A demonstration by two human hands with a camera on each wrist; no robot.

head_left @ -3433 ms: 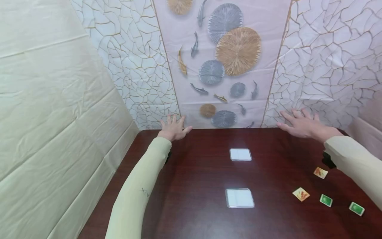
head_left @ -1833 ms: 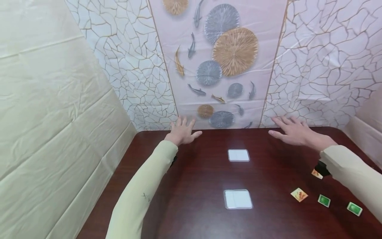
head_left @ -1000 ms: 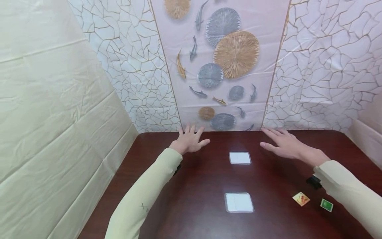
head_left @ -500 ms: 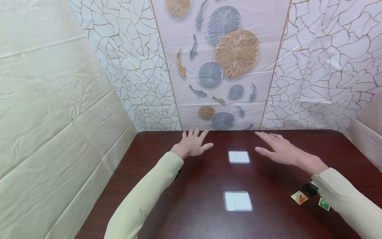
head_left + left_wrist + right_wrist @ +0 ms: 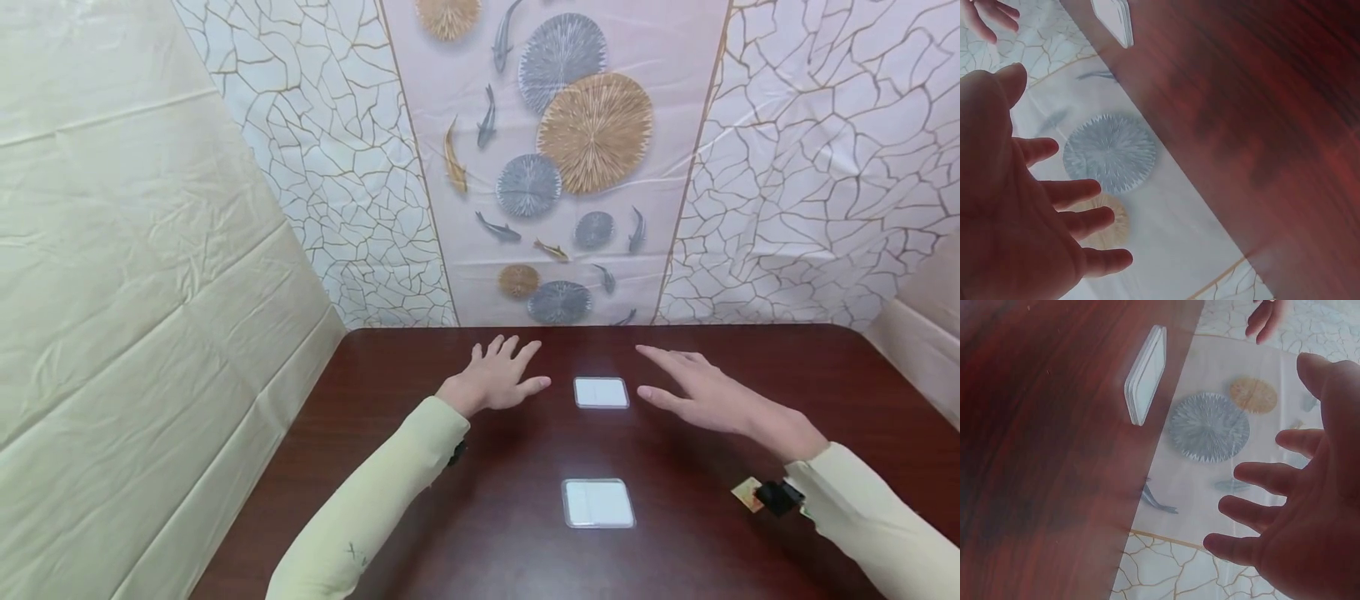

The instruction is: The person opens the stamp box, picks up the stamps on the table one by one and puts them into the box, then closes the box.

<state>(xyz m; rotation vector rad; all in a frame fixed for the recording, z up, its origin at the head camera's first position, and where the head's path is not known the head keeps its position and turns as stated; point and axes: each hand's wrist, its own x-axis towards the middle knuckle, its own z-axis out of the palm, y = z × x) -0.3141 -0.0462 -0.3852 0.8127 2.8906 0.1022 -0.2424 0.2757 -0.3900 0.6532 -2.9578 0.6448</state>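
My left hand (image 5: 495,377) hovers palm down over the dark red table, fingers spread, holding nothing. To its right lies a flat clear case with a white face (image 5: 601,392), which also shows as a thin white slab (image 5: 1146,375) in the right wrist view. My right hand (image 5: 708,393) hangs on the other side of that case, fingers extended and nothing in them. Neither hand touches the case. A second, similar white case (image 5: 597,503) lies nearer to me, between the forearms.
A small picture card (image 5: 747,493) shows beside the black wrist strap (image 5: 780,497); my right forearm covers most of the area behind it. The table (image 5: 495,542) ends at a patterned cloth (image 5: 558,242) at the back. A cream cloth (image 5: 150,292) hangs on the left.
Both hands have moved inward from the table's far corners and closer to me, toward the far white case. The right sleeve now covers the green cards and one picture card seen earlier.
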